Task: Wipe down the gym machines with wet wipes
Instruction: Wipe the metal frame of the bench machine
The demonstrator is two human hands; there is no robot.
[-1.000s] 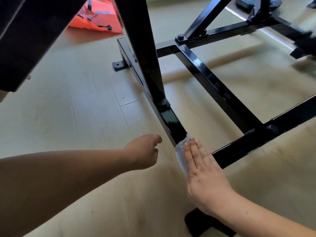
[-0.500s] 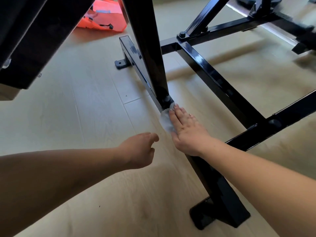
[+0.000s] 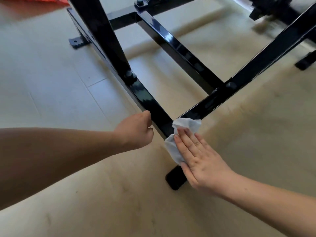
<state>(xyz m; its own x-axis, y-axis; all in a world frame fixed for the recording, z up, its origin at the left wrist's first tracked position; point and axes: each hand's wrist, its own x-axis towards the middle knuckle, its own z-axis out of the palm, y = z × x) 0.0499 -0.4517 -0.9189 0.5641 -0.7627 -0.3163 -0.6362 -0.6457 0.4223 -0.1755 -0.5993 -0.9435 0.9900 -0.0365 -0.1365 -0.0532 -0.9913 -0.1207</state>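
- My right hand (image 3: 203, 158) lies flat, with the fingers straight and close together. It presses the wet wipe (image 3: 172, 147) onto the low base bar (image 3: 145, 98) of the machine, at the corner where the cross bar (image 3: 256, 60) joins it.
- This hand does not grasp the wipe. The released palm only pushes it down, I think because a flat hand covers more of the bar's top.
- The wipe is crumpled. One part is under my fingers, and the rest shows in front of my fingertips and hangs over the left edge of the bar toward the floor (image 3: 51, 74).
- My left hand (image 3: 136, 132) is loosely clenched, with the fingers curled in, and I see nothing inside it. It hovers just beside the same bar on its left side. Whether the thumb touches the metal I cannot tell. I judge it is there for balance, not for work.
- The bar between the bolt (image 3: 130, 75) and the wipe looks glossy. This may be moisture or only reflected light.
- The black foot (image 3: 175, 180) at the near end of the bar shows beside my right palm, and it probably needs wiping next.
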